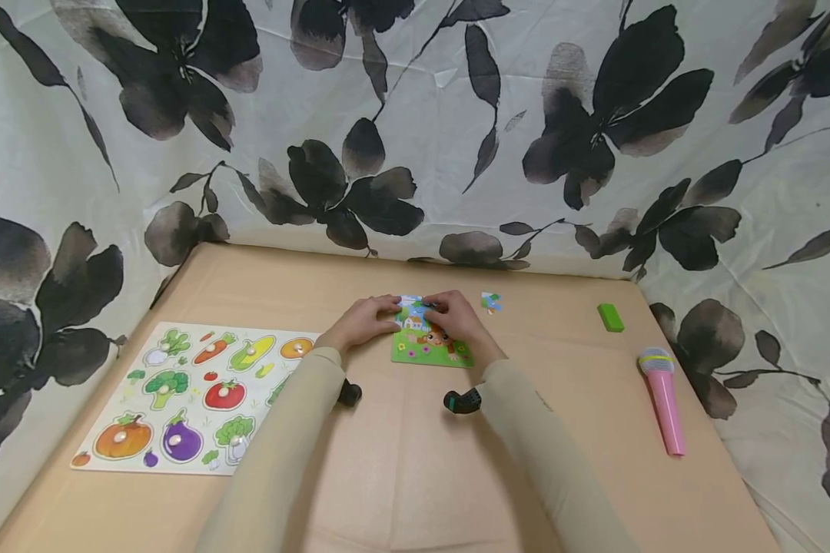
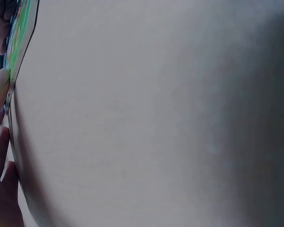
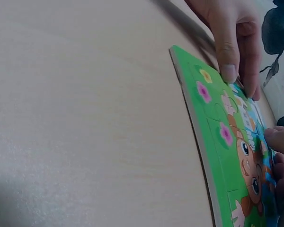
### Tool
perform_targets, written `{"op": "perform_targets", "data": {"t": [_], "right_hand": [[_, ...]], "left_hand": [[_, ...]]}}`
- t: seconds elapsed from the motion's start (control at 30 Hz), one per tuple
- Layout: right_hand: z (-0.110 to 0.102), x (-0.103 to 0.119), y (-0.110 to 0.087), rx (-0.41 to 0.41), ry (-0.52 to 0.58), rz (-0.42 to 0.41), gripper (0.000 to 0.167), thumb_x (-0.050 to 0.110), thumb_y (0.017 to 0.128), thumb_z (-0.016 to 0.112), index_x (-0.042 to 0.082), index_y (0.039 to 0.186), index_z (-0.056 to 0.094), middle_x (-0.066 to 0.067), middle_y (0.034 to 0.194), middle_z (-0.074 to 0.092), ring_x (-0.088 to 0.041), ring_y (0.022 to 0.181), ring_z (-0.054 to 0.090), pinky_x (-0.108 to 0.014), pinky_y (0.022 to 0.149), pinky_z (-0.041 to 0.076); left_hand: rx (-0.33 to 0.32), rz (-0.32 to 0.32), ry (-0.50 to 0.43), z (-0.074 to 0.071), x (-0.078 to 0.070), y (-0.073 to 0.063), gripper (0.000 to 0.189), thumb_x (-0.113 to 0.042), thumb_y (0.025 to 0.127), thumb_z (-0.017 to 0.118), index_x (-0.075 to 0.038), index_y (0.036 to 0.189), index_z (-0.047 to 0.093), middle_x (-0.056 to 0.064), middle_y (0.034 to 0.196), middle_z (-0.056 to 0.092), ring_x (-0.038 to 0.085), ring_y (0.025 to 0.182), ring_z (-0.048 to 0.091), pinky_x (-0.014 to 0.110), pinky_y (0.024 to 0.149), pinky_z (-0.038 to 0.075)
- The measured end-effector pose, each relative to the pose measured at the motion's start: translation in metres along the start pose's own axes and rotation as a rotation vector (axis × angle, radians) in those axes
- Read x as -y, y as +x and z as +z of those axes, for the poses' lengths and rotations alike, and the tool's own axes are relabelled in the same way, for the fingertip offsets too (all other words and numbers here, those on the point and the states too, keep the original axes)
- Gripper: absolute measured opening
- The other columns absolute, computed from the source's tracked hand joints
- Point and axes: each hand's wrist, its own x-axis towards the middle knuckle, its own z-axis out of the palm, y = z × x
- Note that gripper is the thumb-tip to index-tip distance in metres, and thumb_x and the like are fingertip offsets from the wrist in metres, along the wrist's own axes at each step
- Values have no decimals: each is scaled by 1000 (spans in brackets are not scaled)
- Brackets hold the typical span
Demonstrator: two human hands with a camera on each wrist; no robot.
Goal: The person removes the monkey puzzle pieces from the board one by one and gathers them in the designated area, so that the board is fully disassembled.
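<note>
A small jigsaw puzzle (image 1: 415, 352) with a monkey, a house and flowers lies flat near the table's far side. At its left edge my left hand (image 1: 365, 319) holds the board, thumb and forefinger at the rim. My right hand (image 1: 459, 316) bends over the puzzle's upper part, its thumb and fingers pinching at a blue piece (image 1: 418, 302) that they mostly cover. In the right wrist view the puzzle (image 3: 203, 104) shows its green side, with the left thumb on its edge. One loose puzzle piece (image 1: 491, 302) lies to the right of the puzzle.
A white vegetable board (image 1: 200, 346) with knobbed pieces lies on the left, partly under the left sleeve. To the right are a green block (image 1: 610, 317) and a pink toy microphone (image 1: 664, 403). A floral curtain (image 1: 443, 130) hangs behind the table (image 1: 401, 476).
</note>
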Motion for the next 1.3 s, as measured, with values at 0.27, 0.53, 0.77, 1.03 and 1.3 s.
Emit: {"op": "perform_targets", "data": {"t": [0.27,0.53,0.77,1.03,1.3], "right_hand": [[0,5,-1,54,-73,4,34,20,97,62,9,129,64,-20,134,39,-33,117,43,-45,97,41],[-2,8,0,74,-88,32,33,21,96,64,10,127,65,-22,138,36,-36,124,38,-49,104,38],[-1,8,0,63,-66,42,29,19,95,66,11,123,66,-23,139,33,-39,124,33,-52,102,37],[0,11,-1,42,-104,32,27,19,94,67,12,121,67,-23,136,37,-41,123,31,-54,101,35],[1,11,-3,16,-202,30,29,23,95,65,17,123,68,-15,135,39,-37,119,31,-51,103,31]], "left_hand": [[-5,3,6,0,-1,1,45,-26,91,70,-5,130,63,3,150,45,21,143,32,41,119,23],[-10,5,2,-1,-3,0,44,-25,91,71,-5,130,63,4,150,45,22,143,32,41,119,23],[-9,3,9,1,0,-1,45,-26,91,70,-5,130,63,4,150,45,23,143,32,42,119,23],[-3,-2,0,1,0,-1,44,-25,91,71,-4,130,63,4,150,44,23,144,30,42,119,23],[-3,2,-1,1,0,0,44,-25,91,71,-4,129,63,3,150,45,22,144,31,41,118,24]]}}
